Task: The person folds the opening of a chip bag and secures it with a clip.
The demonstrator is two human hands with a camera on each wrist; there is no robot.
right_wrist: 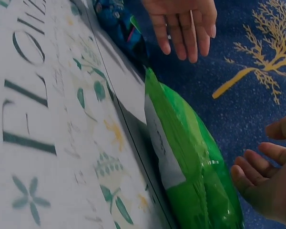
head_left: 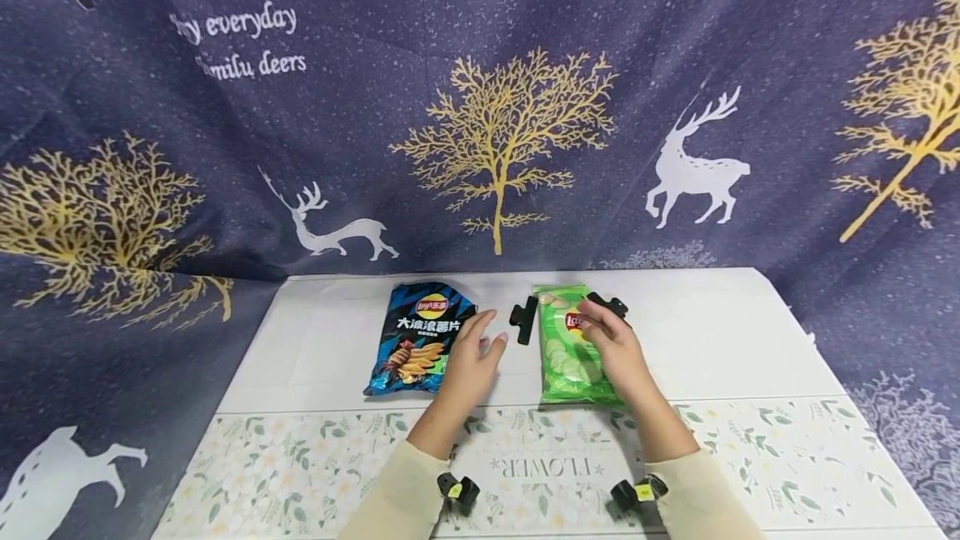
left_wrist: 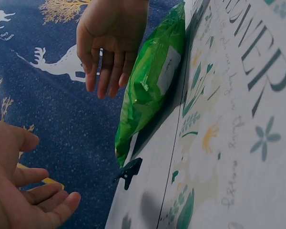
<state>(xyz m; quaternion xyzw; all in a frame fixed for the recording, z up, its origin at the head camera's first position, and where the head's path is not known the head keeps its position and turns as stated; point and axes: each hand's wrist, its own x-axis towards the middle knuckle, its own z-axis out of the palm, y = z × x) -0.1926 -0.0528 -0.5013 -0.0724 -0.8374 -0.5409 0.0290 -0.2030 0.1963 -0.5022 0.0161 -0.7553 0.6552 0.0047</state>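
Observation:
My left hand (head_left: 472, 361) hovers by the right edge of a blue-and-black bag of potato chips (head_left: 415, 340), fingers loosely extended and holding nothing. Over a green bag of potato chips (head_left: 562, 357) is my right hand (head_left: 617, 348), its fingers relaxed, overlapping the bag's right side in the head view. Between the two bags lies a black bag clip (head_left: 527, 321). Another black clip (head_left: 609, 304) sits at the green bag's upper right, partly hidden by the right hand. In the right wrist view the right hand's fingers (right_wrist: 257, 167) stand apart from the green bag.
The white table (head_left: 330, 348) carries a flower-patterned strip (head_left: 300, 457) along its near side, with the word FLOWER on it. Behind the table hangs a dark blue cloth (head_left: 525, 7) printed with trees and deer. Black cameras (head_left: 459, 492) are strapped to both wrists.

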